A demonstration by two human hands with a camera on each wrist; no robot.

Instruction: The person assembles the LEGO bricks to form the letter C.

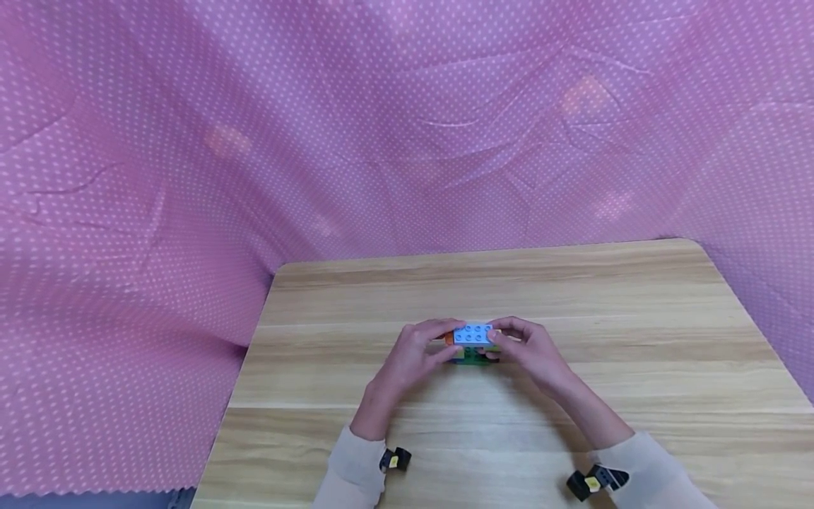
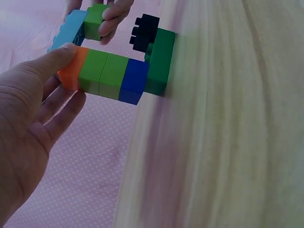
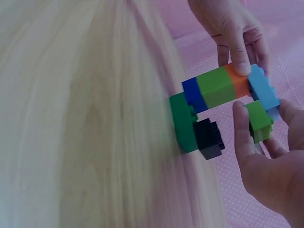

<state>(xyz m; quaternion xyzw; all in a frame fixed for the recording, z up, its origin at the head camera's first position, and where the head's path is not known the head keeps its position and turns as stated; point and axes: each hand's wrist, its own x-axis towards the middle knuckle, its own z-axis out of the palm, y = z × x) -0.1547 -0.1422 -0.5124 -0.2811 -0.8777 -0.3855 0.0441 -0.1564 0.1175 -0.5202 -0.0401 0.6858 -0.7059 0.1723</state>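
Note:
A toy-brick structure stands near the middle of the table, its dark green base brick (image 2: 161, 61) resting on the wood. At one end of it rises a column of a blue brick (image 2: 133, 81), light green bricks (image 2: 101, 74) and an orange brick (image 2: 72, 71). Across the top lies a light blue brick (image 1: 472, 335), its studs facing up. My left hand (image 1: 413, 353) grips the orange brick between thumb and fingers. My right hand (image 1: 537, 353) pinches the light blue brick's other end and a light green brick (image 3: 259, 118) beneath it. A black brick (image 3: 209, 138) sits on the base, apart from that brick.
The wood-grain table (image 1: 318, 396) extends around the structure. A pink dotted cloth (image 1: 407, 141) hangs behind the table and along its sides. Black wrist devices (image 1: 396, 459) are strapped over both pale sleeves (image 1: 359, 459).

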